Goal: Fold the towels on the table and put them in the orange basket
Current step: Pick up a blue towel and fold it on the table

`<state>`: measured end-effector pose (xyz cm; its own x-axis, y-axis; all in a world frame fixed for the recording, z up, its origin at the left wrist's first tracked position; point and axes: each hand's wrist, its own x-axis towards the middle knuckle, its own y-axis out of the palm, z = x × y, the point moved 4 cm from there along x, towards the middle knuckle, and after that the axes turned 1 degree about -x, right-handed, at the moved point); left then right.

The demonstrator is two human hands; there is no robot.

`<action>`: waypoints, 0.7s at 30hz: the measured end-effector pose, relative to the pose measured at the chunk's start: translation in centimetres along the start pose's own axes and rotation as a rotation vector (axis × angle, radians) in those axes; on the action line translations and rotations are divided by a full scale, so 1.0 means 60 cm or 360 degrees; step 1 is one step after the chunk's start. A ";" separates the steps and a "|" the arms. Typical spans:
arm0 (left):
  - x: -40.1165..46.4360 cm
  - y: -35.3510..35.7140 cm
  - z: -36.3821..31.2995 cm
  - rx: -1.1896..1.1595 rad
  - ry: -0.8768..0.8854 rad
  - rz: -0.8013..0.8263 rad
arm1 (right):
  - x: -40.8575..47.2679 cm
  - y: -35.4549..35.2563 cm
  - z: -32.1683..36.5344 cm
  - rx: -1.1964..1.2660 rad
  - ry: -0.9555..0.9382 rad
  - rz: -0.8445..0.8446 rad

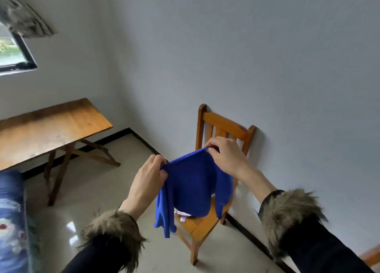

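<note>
From the head view, your left hand (147,177) and right hand (225,155) each pinch a top corner of the blue towel (193,187), fingers curled on the cloth. It hangs in the air in front of the wooden chair (223,126), well apart from the table (47,128).

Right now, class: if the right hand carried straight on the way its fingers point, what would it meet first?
Probably the left hand: the right hand pinches the blue towel with fingers pointing left along its top edge. Depth is unclear.

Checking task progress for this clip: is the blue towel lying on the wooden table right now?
No. The blue towel hangs in the air, pinched by the left hand and right hand, in front of the chair.
</note>
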<state>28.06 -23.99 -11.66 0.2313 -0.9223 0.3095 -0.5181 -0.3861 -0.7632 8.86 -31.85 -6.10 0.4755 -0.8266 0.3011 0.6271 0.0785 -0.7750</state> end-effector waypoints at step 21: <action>0.044 -0.350 0.581 0.0112 -0.0956 -0.0801 | 0.443 0.449 0.345 0.0302 -0.0421 0.0269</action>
<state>68.28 -17.76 -14.56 0.8402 -0.4625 0.2832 -0.1841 -0.7344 -0.6532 51.13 -40.18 -7.48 0.7096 -0.6225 0.3302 0.6176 0.3239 -0.7167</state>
